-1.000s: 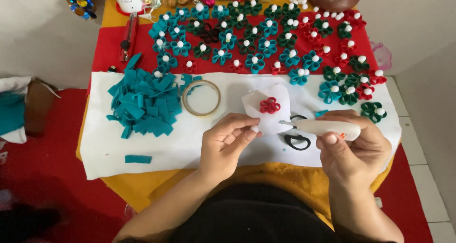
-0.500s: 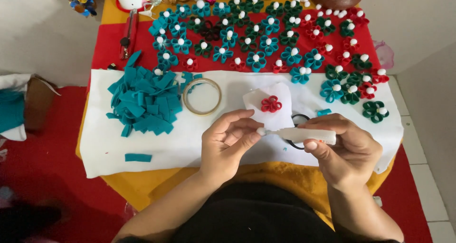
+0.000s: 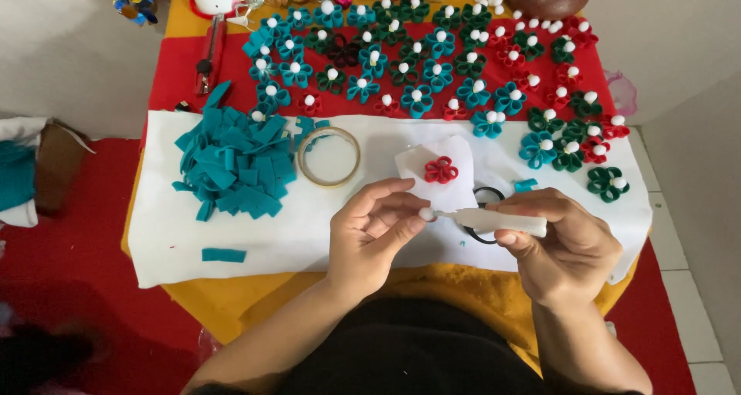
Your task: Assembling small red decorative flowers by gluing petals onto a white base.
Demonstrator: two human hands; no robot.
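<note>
Together, left hand [image 3: 378,229] pinches white bead [image 3: 425,214] against right hand's [image 3: 567,248] glue tube [image 3: 498,222].

Matt teal felt strips [image 3: 235,163] lie on a soft white cloth [image 3: 255,248]. The tape ring [image 3: 329,156] looks glossy plastic. The white ball [image 3: 425,214] is fuzzy; the glue tube [image 3: 498,222] smooth plastic.

Small white ball [image 3: 425,213] against the nozzle of a white glue tube [image 3: 494,222], tube lying level.
</note>
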